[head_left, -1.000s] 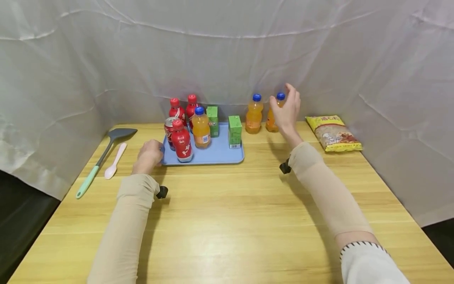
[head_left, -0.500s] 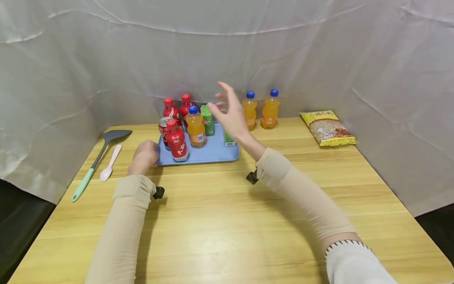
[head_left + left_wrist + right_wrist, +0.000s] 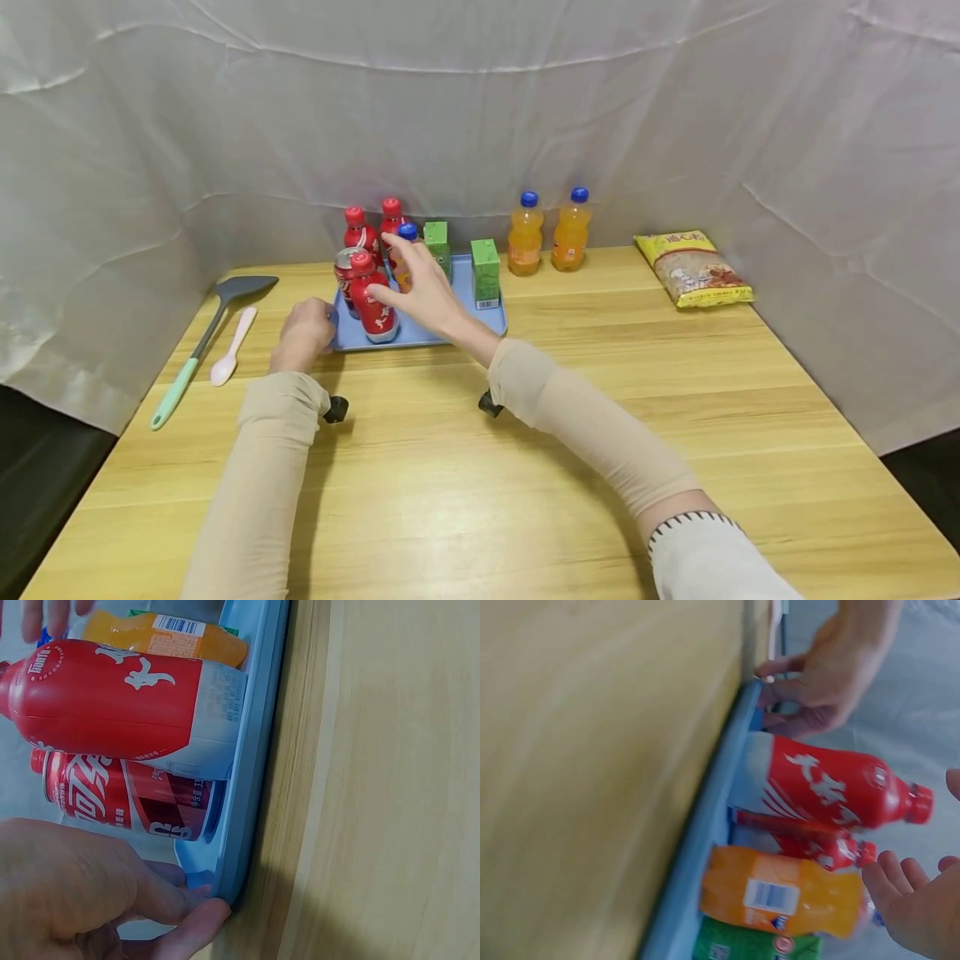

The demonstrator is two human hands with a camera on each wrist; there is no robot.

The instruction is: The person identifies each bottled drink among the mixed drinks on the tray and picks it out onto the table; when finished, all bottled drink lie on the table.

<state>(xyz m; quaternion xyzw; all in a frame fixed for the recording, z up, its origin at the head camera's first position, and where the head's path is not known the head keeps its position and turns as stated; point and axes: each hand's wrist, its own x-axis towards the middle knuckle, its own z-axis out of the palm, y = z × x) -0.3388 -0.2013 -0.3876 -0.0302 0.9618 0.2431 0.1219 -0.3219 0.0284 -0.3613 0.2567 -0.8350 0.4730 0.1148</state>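
Note:
My left hand [image 3: 306,329] pinches the left rim of the blue tray [image 3: 463,275], thumb outside in the left wrist view. Over the tray, my right hand [image 3: 431,296] is open, thumb and fingers spread near the front red bottle [image 3: 372,315]. The hand partly hides an orange drink bottle [image 3: 780,892] with a blue cap. In the right wrist view its fingertips come close to the bottles' tops, with nothing held. Beside the front red bottle stands a red soda can [image 3: 135,795]. Two more red bottles [image 3: 362,233] and two green drink cartons [image 3: 486,275] also stand on the tray.
Two orange drink bottles [image 3: 526,237] stand on the wooden table [image 3: 450,467], right of the tray. Farther right lies a yellow food packet [image 3: 693,271]. A spatula [image 3: 202,346] and a pale pink spoon [image 3: 234,346] lie at left. Grey cloth [image 3: 480,125] encloses the back and sides.
My right hand has swept left from beside the far right orange bottle, past the green carton, to over the tray's left part. My left hand keeps its grip on the tray rim.

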